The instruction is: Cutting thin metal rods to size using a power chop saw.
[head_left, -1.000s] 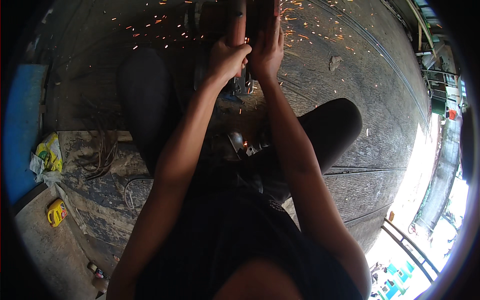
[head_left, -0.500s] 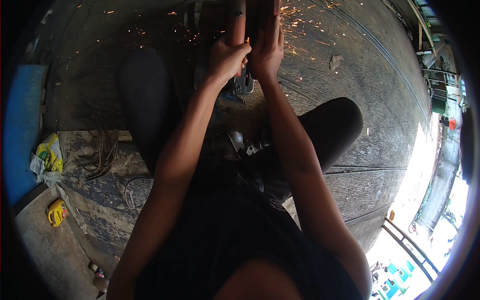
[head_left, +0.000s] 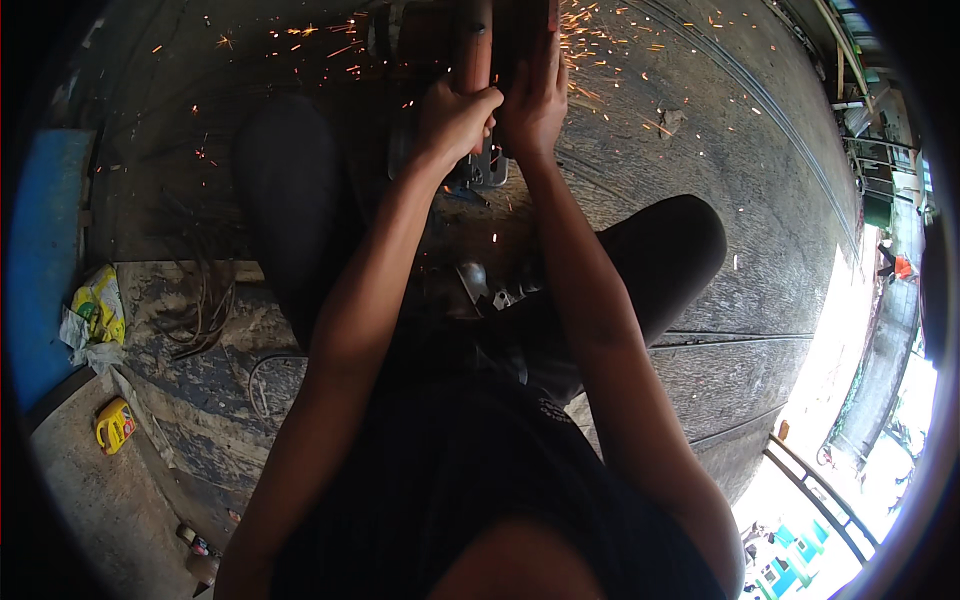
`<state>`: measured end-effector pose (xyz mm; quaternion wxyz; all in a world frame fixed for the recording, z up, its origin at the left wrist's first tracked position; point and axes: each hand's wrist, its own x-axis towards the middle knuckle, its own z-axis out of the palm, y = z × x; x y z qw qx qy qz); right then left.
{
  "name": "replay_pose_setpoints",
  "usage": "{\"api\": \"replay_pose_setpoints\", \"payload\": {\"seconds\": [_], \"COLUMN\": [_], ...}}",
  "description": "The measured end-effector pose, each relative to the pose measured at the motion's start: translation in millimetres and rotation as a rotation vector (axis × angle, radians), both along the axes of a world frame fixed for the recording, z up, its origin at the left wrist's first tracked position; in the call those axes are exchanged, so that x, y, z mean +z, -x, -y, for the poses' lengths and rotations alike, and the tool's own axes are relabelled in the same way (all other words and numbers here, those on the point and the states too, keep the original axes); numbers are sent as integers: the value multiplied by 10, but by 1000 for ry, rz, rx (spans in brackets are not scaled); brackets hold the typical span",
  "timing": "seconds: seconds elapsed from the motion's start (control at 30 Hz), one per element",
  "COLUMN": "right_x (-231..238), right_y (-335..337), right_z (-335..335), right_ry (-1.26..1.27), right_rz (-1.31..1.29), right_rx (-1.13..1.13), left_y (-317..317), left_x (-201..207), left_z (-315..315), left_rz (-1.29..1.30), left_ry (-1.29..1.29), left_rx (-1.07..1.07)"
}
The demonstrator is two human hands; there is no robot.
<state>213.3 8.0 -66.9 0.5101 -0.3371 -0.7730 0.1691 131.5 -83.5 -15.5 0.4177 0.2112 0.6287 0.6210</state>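
Observation:
At the top middle, my left hand [head_left: 452, 118] is closed around the lower part of a reddish-brown metal tube [head_left: 474, 58]. Close beside it on the right, my right hand [head_left: 537, 112] grips a red metal bar [head_left: 545, 45], thumb on one side and fingers on the other. Both pieces run up out of the picture. Beneath my hands lies a grey metal plate with a slot [head_left: 490, 172], part of a dark machine mostly hidden by hands and shadow. Orange sparks [head_left: 590, 50] fly out on both sides; where they start is hidden.
My bent knees [head_left: 672, 245] flank the work. Cables [head_left: 750, 80] cross the rough floor [head_left: 770, 290]. On the left are a blue panel [head_left: 45, 260], a yellow bag [head_left: 100, 305] and a yellow jug [head_left: 115, 426]. A person in orange [head_left: 903, 268] is far right.
Sparks on the left have become denser and more spread, and one glows below the slotted plate. My hands hold nearly the same place. The distant person has shifted slightly.

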Motion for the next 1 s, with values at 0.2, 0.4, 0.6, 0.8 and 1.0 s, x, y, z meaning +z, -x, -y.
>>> {"api": "replay_pose_setpoints", "payload": {"seconds": [0.2, 0.4, 0.6, 0.8, 1.0], "right_x": [4, -14, -19, -48, -202], "right_y": [4, -3, 1, -20, -47], "right_z": [-8, 12, 12, 31, 112], "right_ry": [-24, 33, -3, 47, 33], "right_rz": [7, 8, 2, 10, -1], "right_rx": [-5, -2, -7, -13, -8], "left_y": [-10, 10, -19, -16, -73], "left_x": [-4, -24, -57, -90, -175], "left_z": [-1, 10, 8, 10, 117], "left_rz": [-14, -18, -17, -13, -21], "left_ry": [-12, 22, -29, 19, 10], "left_rx": [8, -32, 7, 18, -14]}}
